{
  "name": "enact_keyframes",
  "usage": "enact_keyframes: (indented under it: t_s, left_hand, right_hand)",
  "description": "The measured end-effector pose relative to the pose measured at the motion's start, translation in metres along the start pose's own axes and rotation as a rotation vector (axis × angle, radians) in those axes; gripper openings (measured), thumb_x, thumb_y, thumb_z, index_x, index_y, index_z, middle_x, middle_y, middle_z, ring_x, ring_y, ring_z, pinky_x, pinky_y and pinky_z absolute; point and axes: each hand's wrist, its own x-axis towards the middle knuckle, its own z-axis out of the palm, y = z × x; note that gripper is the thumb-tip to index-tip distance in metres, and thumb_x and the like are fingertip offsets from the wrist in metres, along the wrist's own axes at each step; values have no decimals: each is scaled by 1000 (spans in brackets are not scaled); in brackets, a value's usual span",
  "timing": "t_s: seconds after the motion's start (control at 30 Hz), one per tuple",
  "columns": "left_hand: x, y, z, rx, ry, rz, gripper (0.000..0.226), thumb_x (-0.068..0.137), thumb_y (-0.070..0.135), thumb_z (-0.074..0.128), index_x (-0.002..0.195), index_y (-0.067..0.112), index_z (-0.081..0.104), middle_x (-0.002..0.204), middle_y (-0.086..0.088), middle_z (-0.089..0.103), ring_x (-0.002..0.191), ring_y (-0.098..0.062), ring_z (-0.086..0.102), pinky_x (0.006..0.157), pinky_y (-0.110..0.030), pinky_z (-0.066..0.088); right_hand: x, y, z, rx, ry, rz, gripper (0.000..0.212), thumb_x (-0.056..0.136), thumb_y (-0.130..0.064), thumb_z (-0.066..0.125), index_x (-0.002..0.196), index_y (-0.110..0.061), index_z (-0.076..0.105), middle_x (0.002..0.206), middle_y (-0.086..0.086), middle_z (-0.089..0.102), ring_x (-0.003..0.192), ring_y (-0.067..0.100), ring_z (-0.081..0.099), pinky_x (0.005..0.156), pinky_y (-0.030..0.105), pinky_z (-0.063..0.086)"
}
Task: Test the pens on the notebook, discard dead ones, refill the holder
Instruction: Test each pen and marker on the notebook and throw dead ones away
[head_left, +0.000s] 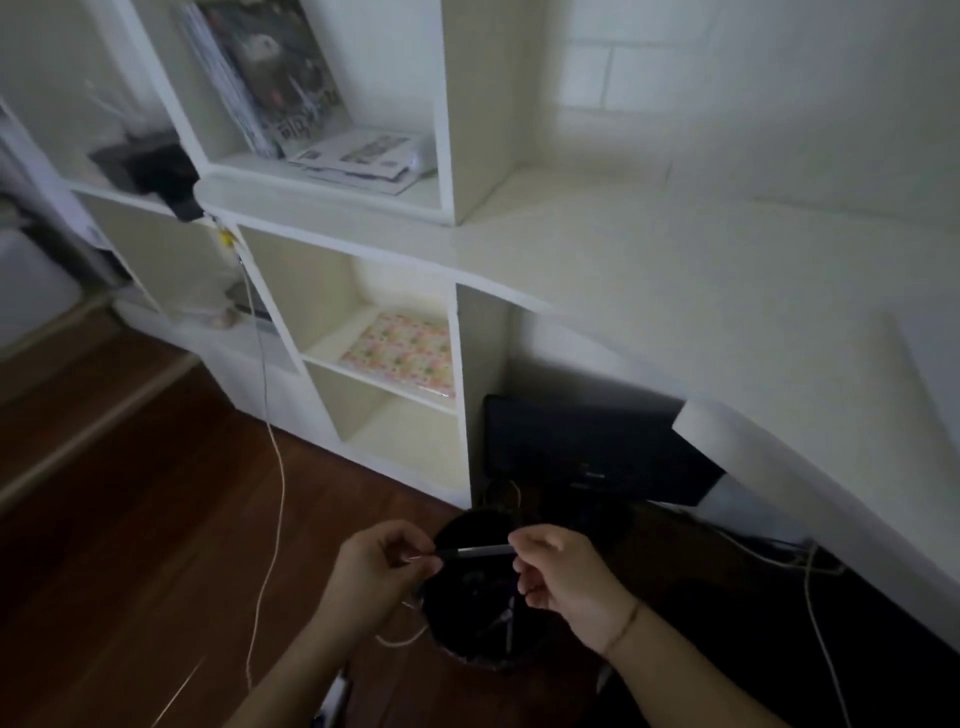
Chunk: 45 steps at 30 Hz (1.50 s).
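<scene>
A dark pen (475, 551) lies level between my two hands, right over a black round bin (467, 660) that stands on the wooden floor. My left hand (379, 566) pinches the pen's left end. My right hand (558, 571) pinches its right end. Inside the bin I make out a few thin pen-like sticks, dim in the dark. The notebook and the pen holder are out of view.
A white desk top (675, 291) curves along the right, with a dark flat box (597, 447) under it. White shelf cubes (400, 374) stand to the left, one with a flowered sheet. A pale cord (278, 467) hangs down to the floor. More cables (810, 582) lie at the right.
</scene>
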Motion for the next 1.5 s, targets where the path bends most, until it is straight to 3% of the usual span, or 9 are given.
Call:
enact_keyframes:
  t_s: [0.37,0.53,0.67,0.87,1.07,1.2,1.3,1.4,1.5]
  left_hand:
    - [29,-16,43,177,123,15,20,89,25,66,90,38,52,90,28,50,84,7,51,71,-5,36]
    - [41,-3,34,150,165,-1,12,88,30,64,100,29,62,105,12,63,100,-8,59,92,-33,51]
    - [35,47,30,87,277,188,18,87,20,66,101,32,63,111,14,63,103,-7,61,92,-39,52]
    - [15,214,25,-90,280,760,15,89,23,57,102,20,65,105,10,65,106,-17,62,87,-29,49]
    - [23,338,97,-100,-137,869,14,89,28,59,102,28,65,108,12,66,105,-13,63,88,-31,51]
    - [53,377,174,323,-399,734,29,93,42,55,120,33,57,124,17,57,109,-7,58,93,-30,49]
    - [80,400,216,556,-361,732,44,93,49,52,130,26,51,129,5,56,110,-16,57,93,-30,45]
    - [109,419,242,707,-361,573,50,92,57,46,127,23,54,124,-3,61,111,-23,57,89,-29,41]
    - [126,427,247,915,-364,455,51,86,70,43,100,25,63,111,-2,65,108,-25,55,93,-32,40]
  right_hand:
    - [31,27,-16,164,53,338,56,94,-13,53,144,-11,28,116,17,54,102,32,59,75,46,56]
    - [30,18,-22,92,2,292,41,95,-18,54,133,-9,44,119,18,56,101,32,62,72,44,57]
    - [3,-23,-13,-105,6,72,37,94,-20,54,130,-13,50,108,9,62,95,24,65,71,36,58]
    - [-137,-119,-42,-234,-110,-688,21,87,-24,63,107,-28,65,97,0,70,89,15,68,80,33,56]
    - [-237,-168,-138,-326,355,-996,16,83,-23,62,96,-30,68,86,-5,72,85,16,69,73,24,55]
    - [-258,-157,-228,-463,735,-840,12,80,-39,64,91,-35,67,83,-10,71,79,6,67,68,27,55]
    - [-266,-131,-298,-759,997,-633,15,81,-40,60,95,-35,63,82,-17,65,75,2,61,69,29,55]
    - [-267,-95,-340,-1046,1089,-406,25,89,-42,53,112,-33,58,101,-15,61,86,1,54,79,19,46]
    - [-273,-74,-360,-1050,982,-519,21,90,-39,55,108,-32,62,97,-21,60,84,-3,55,78,15,46]
